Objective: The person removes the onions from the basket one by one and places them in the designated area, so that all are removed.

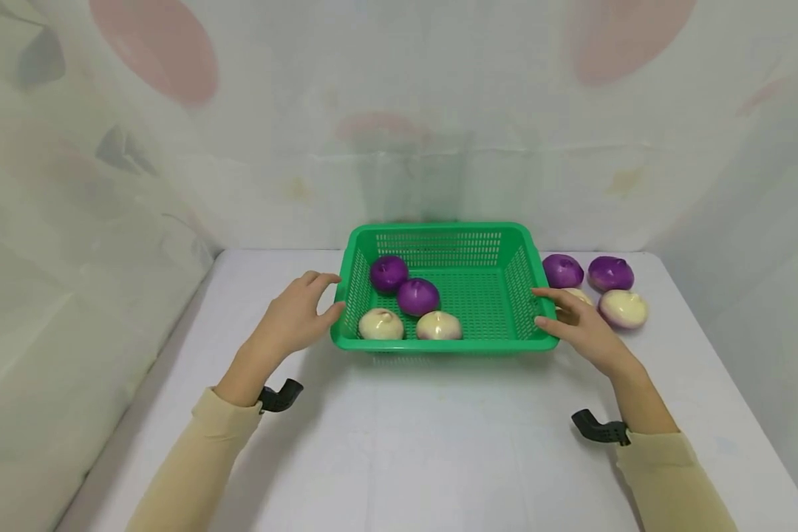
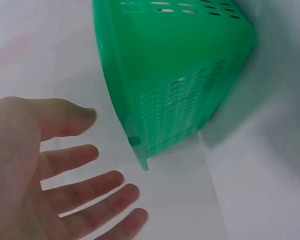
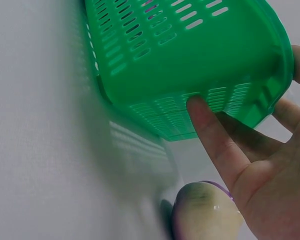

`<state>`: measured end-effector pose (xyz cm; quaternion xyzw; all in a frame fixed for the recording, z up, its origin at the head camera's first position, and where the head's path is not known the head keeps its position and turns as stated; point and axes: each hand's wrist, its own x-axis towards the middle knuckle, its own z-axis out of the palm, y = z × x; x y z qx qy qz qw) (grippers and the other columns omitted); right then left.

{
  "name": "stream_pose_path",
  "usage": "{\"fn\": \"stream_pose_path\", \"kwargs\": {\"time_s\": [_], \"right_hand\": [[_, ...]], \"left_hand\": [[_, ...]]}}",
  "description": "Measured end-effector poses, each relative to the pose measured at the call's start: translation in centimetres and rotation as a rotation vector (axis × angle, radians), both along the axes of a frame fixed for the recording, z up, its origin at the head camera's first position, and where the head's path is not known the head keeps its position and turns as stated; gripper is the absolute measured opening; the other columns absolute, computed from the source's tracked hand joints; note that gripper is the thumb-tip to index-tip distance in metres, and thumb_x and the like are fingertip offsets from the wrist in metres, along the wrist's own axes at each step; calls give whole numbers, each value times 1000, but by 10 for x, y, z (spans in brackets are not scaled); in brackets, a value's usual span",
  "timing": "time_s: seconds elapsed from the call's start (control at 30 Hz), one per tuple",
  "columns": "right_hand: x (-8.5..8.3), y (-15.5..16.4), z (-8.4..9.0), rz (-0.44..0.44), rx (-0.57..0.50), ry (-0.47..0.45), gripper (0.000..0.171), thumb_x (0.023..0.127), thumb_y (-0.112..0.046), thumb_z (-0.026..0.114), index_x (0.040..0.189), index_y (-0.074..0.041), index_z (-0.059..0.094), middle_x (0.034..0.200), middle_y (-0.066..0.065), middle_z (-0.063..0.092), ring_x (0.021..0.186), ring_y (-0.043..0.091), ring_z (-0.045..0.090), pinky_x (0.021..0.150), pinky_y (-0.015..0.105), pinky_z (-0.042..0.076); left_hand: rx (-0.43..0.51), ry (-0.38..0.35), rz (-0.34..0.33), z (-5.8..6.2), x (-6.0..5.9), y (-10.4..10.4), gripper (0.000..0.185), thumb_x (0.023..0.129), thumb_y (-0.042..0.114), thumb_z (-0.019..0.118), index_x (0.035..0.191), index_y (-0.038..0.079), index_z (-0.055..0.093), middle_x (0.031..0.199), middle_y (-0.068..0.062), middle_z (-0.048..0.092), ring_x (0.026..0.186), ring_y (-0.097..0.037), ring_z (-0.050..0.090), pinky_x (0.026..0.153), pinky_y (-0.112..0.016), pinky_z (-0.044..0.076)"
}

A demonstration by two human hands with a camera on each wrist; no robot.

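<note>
A green plastic basket point(image 1: 479, 345) with slotted walls stands toward the back of the table. Inside it, two purple turnips point(image 1: 418, 297) and two with their cream sides showing point(image 1: 381, 324) sit in the left half. My left hand point(image 1: 298, 314) is at the basket's left rim, thumb and fingers spread; the left wrist view shows its fingers apart from the rim. At the other end, my right hand point(image 1: 581, 329) holds the right rim, with digits over the edge and others against the outer wall point(image 3: 155, 70).
Outside the basket on the right lie more turnips, purple ones point(image 1: 610, 273) behind and cream-sided ones point(image 1: 623, 309) in front, one partly hidden by my right hand. White sheeting point(image 1: 266, 177) with faded prints hangs behind and beside the white table point(image 1: 439, 443).
</note>
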<state>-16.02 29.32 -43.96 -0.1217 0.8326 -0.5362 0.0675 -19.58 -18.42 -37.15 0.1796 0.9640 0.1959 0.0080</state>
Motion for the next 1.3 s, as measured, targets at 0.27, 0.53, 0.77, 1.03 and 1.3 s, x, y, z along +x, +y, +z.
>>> {"fn": "stream_pose_path", "kwargs": {"time_s": [0.27,0.53,0.77,1.03,1.3], "right_hand": [[0,1,1,-1,-2,-3,57,103,-26,62,154,-10,41,156,16,33,140,50,35,110,69,27],[0,1,1,0,-3,-6,58,103,-26,62,155,-11,40,157,16,32,141,50,33,109,71,26],[0,1,-2,1,-12,-13,58,103,-26,62,155,-11,40,157,16,32,140,50,34,109,71,26],[-1,0,-3,-1,-6,1,58,103,-25,63,154,-10,41,156,17,33,141,50,33,110,69,26],[-1,0,-3,1,-10,0,58,103,-25,62,154,-10,41,157,17,33,141,50,32,110,70,25]], "left_hand": [[-81,121,-161,7,-3,19,44,97,27,66,132,1,62,124,-16,62,110,-32,61,86,-50,55],[-180,131,-302,5,-7,39,42,96,30,67,130,6,64,121,-10,62,106,-28,60,85,-46,55],[-283,112,-369,1,-17,48,44,95,29,67,133,8,63,123,-10,61,107,-29,58,88,-46,52],[-368,73,-414,6,-25,58,54,91,36,72,136,10,61,122,-8,60,107,-29,56,91,-44,51],[-399,15,-425,3,-30,65,58,84,31,79,137,13,60,125,-6,57,111,-29,54,93,-44,50]]}}
